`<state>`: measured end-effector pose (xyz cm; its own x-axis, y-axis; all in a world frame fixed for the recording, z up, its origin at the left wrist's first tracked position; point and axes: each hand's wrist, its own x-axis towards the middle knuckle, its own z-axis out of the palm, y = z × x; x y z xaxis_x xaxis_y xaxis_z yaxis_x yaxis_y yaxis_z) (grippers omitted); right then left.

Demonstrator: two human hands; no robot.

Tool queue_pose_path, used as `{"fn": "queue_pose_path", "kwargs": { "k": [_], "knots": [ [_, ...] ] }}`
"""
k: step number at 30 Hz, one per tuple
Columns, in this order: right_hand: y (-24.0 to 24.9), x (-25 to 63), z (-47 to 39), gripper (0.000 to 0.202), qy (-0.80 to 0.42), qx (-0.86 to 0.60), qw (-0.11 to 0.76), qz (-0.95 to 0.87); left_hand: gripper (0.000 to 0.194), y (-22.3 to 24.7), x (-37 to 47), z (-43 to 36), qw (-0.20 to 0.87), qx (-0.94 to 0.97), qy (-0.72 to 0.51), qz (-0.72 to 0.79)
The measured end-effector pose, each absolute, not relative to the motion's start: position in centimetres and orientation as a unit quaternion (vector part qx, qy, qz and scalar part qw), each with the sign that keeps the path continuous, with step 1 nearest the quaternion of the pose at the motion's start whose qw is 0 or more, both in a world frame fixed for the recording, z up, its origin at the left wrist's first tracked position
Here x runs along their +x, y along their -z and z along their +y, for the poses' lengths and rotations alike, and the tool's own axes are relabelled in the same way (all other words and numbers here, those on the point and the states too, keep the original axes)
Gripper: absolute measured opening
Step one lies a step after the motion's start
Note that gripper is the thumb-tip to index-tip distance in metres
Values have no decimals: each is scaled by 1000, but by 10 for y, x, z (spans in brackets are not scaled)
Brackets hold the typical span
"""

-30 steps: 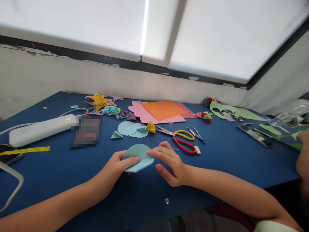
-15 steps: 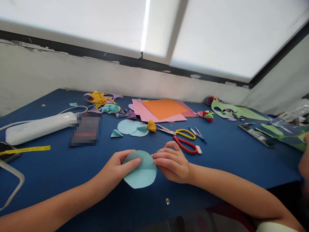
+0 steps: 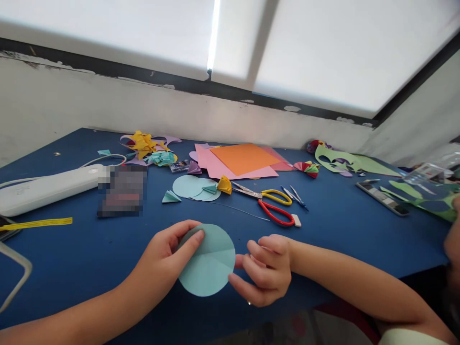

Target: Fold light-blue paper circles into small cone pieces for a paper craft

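A light blue paper circle [image 3: 210, 268] with a faint crease across it is held up over the table. My left hand [image 3: 172, 254] pinches it at the upper left, thumb on the front face and fingers behind. My right hand [image 3: 268, 270] is beside the circle's right edge, fingers bent and apart. One of its fingertips meets the edge, and another finger is partly behind the paper. Beyond my hands lie flat light blue circles [image 3: 184, 186], a folded light blue cone [image 3: 171, 197] and a folded yellow piece [image 3: 224, 185].
Red-and-yellow-handled scissors [image 3: 275, 208], a white eraser [image 3: 296, 221] and a compass [image 3: 294, 197] lie beyond my right hand. Orange and pink sheets [image 3: 244, 159] are stacked at the back. A white power strip [image 3: 53, 189] lies left; a phone [image 3: 383, 199] and another person's hand [image 3: 453, 239] are at right.
The paper circle has turned flatter toward me, showing more of its face. My right hand has moved lower and its fingers have spread, uncovering a thin wire behind.
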<state>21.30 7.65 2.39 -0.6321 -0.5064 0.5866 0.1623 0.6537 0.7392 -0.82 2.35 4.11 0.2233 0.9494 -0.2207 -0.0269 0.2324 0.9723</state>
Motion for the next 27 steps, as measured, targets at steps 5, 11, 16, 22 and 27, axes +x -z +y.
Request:
{"fn": "queue_pose_path", "kwargs": {
  "k": [5, 11, 16, 22, 27],
  "knots": [
    [-23, 212, 73, 26, 417, 108, 413, -802, 39, -41, -9, 21, 620, 472, -399, 483],
    [-23, 213, 72, 18, 414, 99, 412, -806, 35, -42, -9, 22, 641, 451, -396, 478],
    [-23, 212, 73, 15, 407, 90, 410, -812, 29, -43, -8, 23, 663, 441, -390, 463],
    [-22, 213, 73, 8, 393, 83, 411, -819, 26, -45, -9, 22, 667, 427, -389, 471],
    [-24, 214, 73, 5, 359, 62, 405, -839, 27, -48, -10, 22, 671, 431, -369, 477]
  ]
}}
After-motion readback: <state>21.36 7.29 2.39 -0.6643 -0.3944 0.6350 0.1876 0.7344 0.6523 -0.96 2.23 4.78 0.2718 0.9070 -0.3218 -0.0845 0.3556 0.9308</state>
